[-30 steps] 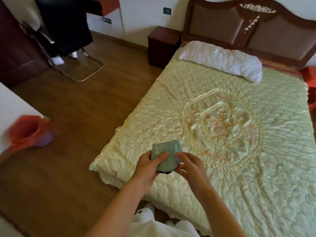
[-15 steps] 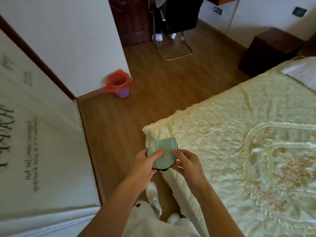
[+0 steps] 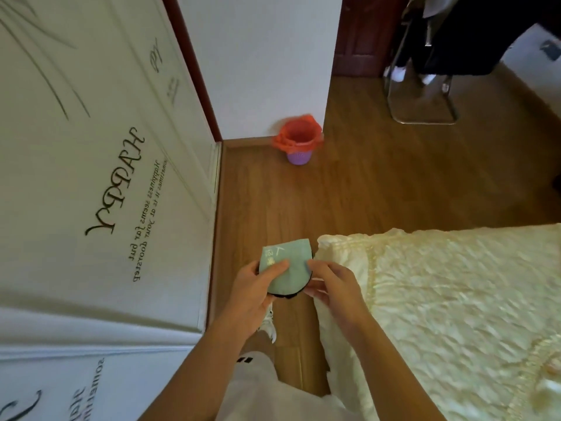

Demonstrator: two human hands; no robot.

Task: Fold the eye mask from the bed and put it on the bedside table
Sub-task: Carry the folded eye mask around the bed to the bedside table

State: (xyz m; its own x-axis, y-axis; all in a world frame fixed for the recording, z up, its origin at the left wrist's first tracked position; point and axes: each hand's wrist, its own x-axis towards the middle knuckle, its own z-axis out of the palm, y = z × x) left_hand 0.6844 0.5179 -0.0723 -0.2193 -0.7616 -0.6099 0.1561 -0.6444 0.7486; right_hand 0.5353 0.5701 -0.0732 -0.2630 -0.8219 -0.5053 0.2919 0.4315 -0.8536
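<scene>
A folded pale green eye mask [image 3: 285,267] is held in the air just beside the bed [image 3: 455,299] corner, above the floor. The left hand [image 3: 253,291] pinches it, thumb on top; the right hand [image 3: 332,288] grips its other edge. Folding looks done; no bedside desk is in view, so placing remains.

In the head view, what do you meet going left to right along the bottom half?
White panel with HAPPY lettering → left hand → folded green eye mask → right hand → cream quilted bedspread.
</scene>
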